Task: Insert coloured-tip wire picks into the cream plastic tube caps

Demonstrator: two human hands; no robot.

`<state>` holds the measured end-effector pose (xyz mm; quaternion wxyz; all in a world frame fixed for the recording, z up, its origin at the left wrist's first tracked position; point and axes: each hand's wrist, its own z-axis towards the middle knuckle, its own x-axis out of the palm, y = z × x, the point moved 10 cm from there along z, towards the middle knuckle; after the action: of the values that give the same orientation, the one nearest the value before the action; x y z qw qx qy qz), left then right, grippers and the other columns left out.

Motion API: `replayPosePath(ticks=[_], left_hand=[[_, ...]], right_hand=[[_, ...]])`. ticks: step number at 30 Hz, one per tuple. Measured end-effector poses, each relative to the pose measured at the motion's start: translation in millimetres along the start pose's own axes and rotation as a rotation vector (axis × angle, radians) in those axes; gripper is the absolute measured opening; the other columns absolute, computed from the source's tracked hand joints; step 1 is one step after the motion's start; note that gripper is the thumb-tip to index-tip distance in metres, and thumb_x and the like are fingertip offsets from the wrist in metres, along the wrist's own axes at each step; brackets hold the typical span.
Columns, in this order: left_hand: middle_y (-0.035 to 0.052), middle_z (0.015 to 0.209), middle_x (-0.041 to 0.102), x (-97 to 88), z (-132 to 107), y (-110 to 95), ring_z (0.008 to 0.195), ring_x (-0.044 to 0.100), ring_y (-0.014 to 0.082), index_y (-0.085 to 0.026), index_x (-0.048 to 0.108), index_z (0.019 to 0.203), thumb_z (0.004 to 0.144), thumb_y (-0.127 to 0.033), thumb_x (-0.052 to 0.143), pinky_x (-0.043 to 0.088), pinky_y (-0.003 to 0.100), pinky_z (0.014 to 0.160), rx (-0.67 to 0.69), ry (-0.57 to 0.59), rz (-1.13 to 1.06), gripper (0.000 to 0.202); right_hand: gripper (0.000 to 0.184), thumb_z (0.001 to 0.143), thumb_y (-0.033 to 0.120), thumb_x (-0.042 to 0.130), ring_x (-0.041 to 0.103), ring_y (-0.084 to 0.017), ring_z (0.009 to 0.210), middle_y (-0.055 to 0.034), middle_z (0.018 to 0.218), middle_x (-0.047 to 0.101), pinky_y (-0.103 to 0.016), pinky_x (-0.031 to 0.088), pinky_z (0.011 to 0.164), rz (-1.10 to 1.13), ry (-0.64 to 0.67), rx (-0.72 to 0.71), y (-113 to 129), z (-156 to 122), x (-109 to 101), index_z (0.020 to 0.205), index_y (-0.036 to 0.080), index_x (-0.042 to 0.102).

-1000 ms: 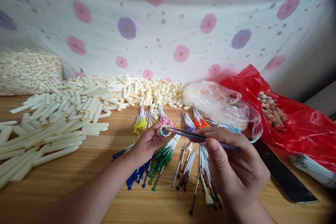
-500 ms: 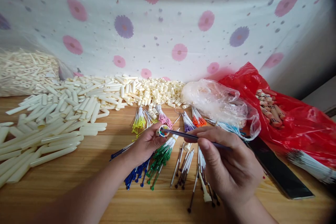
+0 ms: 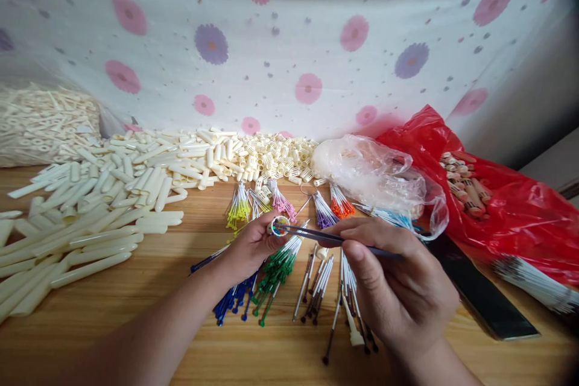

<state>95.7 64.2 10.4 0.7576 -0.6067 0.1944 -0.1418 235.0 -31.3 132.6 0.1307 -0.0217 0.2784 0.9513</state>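
Observation:
My left hand (image 3: 251,246) pinches a small white plastic sleeve (image 3: 272,228) between thumb and fingers, its round opening facing me. Several tiny coloured pieces show inside that opening. In my right hand (image 3: 398,289) is a pair of dark tweezers (image 3: 328,237), gripped between thumb and fingers. The tips point left and reach the sleeve's opening; whether they grip a piece is too small to tell. Below the hands lie thin pen refills with green ends (image 3: 277,271), blue ends (image 3: 233,303) and dark brown ends (image 3: 316,298). A cream stalk-like plastic piece (image 3: 353,329) lies beside the brown ones.
Bundles with yellow (image 3: 238,211), pink (image 3: 281,202), purple (image 3: 324,214) and orange ends (image 3: 341,205) lie behind. Cream tubes (image 3: 90,235) cover the left; slotted sleeves (image 3: 275,160) are heaped at the back. A clear bag (image 3: 366,172), red bag (image 3: 520,217) and black flat object (image 3: 484,289) lie right.
The tweezers' two prongs now show slightly apart near the sleeve. My right hand has shifted slightly right and down; my left hand stays nearly still.

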Motion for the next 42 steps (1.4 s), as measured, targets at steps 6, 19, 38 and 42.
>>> replayPosePath(ticks=[6, 19, 38, 42], left_hand=[[-0.0046, 0.066, 0.038, 1.0, 1, 0, 0.061, 0.034, 0.0109, -0.017, 0.048, 0.071, 0.076, -0.064, 0.054, 0.027, 0.024, 0.056, 0.030, 0.022, 0.056, 0.048], [-0.0049, 0.063, 0.040, -6.8, 3, 3, 0.059, 0.035, 0.0111, -0.018, 0.047, 0.067, 0.074, -0.059, 0.060, 0.029, 0.024, 0.056, 0.015, -0.048, 0.063, 0.044], [-0.0052, 0.060, 0.043, -10.1, 0, -8, 0.058, 0.040, 0.0117, -0.019, 0.050, 0.070, 0.081, -0.041, 0.058, 0.035, 0.023, 0.055, 0.074, -0.137, 0.260, 0.026], [-0.0063, 0.066, 0.046, -16.5, 0, -3, 0.064, 0.041, 0.0106, -0.019, 0.048, 0.072, 0.084, -0.036, 0.055, 0.036, 0.021, 0.061, 0.051, -0.134, 0.256, 0.023]], right_hand=[[0.024, 0.079, -0.002, 0.056, 0.065, -0.013, 0.081, -0.0007, 0.083, 0.066, -0.027, 0.053, 0.074, 0.035, 0.075, 0.002, -3, -2, 7, 0.093, 0.017, 0.060], [0.024, 0.079, 0.000, 0.055, 0.066, -0.016, 0.080, -0.0016, 0.080, 0.066, -0.030, 0.054, 0.071, 0.057, -0.011, -0.097, 7, 2, -5, 0.095, 0.016, 0.061], [0.030, 0.086, 0.039, 0.053, 0.051, -0.020, 0.078, -0.0057, 0.086, 0.062, -0.035, 0.039, 0.068, -0.786, 0.626, 0.061, -31, -129, 39, 0.109, 0.021, 0.060], [0.036, 0.083, 0.045, 0.055, 0.051, -0.021, 0.083, -0.0059, 0.096, 0.064, -0.036, 0.039, 0.074, -0.716, 0.573, 0.111, -38, -119, 16, 0.113, 0.024, 0.059]])
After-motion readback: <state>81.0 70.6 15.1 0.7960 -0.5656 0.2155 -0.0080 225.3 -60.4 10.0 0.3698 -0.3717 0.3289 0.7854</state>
